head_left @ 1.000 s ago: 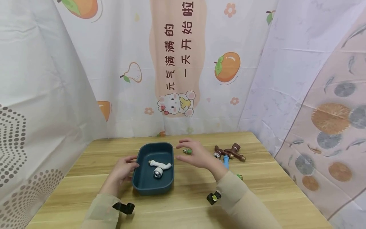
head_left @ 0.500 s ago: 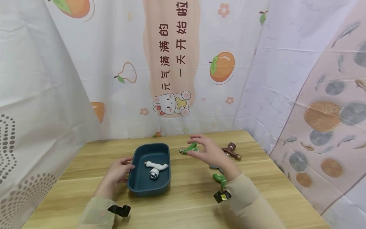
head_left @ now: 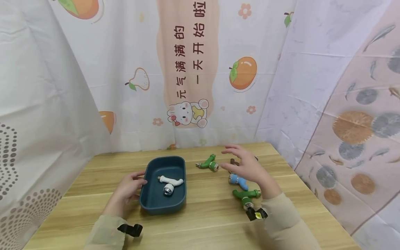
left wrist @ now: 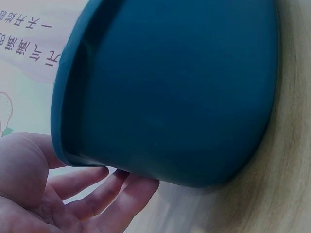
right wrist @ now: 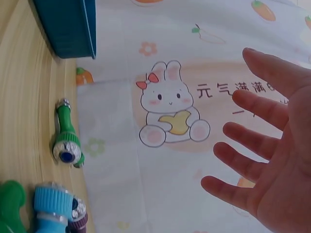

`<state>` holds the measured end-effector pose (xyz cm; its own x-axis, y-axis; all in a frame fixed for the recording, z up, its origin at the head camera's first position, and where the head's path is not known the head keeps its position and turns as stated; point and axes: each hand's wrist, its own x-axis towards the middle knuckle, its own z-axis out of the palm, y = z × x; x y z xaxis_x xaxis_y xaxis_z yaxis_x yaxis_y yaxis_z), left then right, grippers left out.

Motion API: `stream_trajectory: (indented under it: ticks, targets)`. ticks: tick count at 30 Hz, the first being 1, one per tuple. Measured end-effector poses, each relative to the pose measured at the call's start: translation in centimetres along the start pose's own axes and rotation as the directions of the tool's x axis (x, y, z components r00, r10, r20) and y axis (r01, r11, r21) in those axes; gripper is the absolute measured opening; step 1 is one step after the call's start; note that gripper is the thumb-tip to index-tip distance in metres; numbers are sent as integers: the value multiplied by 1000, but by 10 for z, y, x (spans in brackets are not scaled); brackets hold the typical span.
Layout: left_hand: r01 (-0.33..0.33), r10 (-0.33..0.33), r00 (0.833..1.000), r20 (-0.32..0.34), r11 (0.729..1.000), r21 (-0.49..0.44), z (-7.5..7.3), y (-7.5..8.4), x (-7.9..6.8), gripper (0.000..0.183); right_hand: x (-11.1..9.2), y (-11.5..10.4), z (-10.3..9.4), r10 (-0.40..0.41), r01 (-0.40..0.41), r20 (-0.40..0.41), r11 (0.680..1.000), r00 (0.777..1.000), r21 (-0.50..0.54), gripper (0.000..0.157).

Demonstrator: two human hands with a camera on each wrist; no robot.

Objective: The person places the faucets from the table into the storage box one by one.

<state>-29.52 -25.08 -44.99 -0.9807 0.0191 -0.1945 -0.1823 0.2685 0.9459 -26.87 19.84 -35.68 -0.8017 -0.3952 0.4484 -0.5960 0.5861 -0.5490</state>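
My left hand (head_left: 128,187) holds the left side of a dark teal plastic bin (head_left: 162,205), thumb tip over the rim and the other fingers against the outer wall. A white tap (head_left: 170,181) with a chrome end lies inside the bin. My right hand (head_left: 245,166) hovers over the right part of the table, fingers spread, with nothing in them. Left of its fingertips lies a green tap (head_left: 207,162). Below the hand are a blue tap (head_left: 238,181) and another green tap (head_left: 244,197). Brown taps (head_left: 233,161) are mostly hidden behind the hand.
The wooden table (head_left: 203,222) ends at a printed curtain (head_left: 140,118) along the back. More curtain hangs at both sides. In the right wrist view, the bin's end (right wrist: 73,29) stands beyond the taps.
My right hand has moved right, away from the bin and past the far green tap, uncovering it and the blue tap. The view has turned slightly right; my left hand stays at the bin.
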Motion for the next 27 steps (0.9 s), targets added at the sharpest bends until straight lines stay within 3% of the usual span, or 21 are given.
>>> stream_trajectory:
  ticks: [8,27]
  targets:
    - [4,-3,1000,-6,1000,7,1,0,0,54,-11,12,-9,46,-48,22,996,999,75,52]
    - [-2,2,1000,16,1000,-16,2,1,-1,56,-27,35,-26,95,-94,9,995,995,-20,56]
